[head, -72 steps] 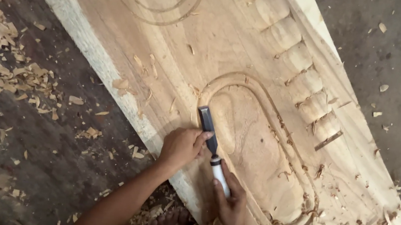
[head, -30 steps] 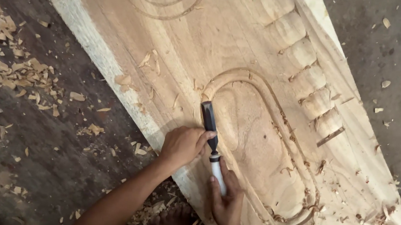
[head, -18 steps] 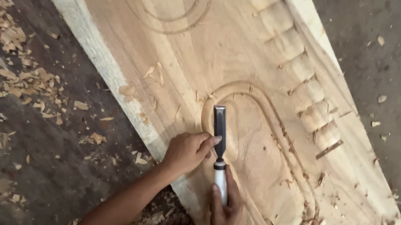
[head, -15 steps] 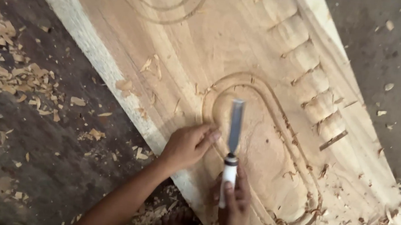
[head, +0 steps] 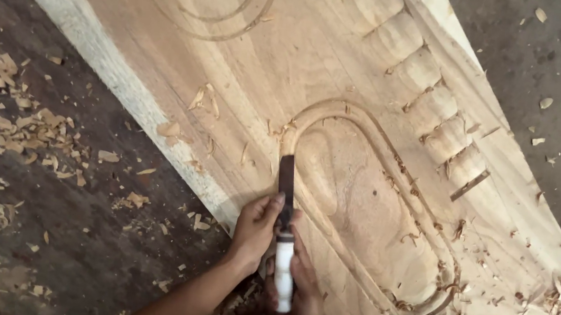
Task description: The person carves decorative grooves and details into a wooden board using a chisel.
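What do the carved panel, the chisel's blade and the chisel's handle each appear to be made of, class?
Carved panel: pale, unfinished wood, with visible grain and shavings lying on it.
Chisel blade: dark and flat, probably steel, dull rather than polished.
Chisel handle: smooth and white, possibly plastic or painted wood; the look leaves this open.

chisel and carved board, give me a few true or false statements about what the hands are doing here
1. Both hands are on the chisel. True: the left hand grips near the blade, and the right hand holds the white handle.
2. The blade rests in the oval groove of the wooden board. True.
3. The chisel handle is red. False: it is white.
4. Wood chips lie on the dark floor left of the board. True.
5. The board is smooth and uncarved. False: it carries oval grooves and a row of rounded beads.
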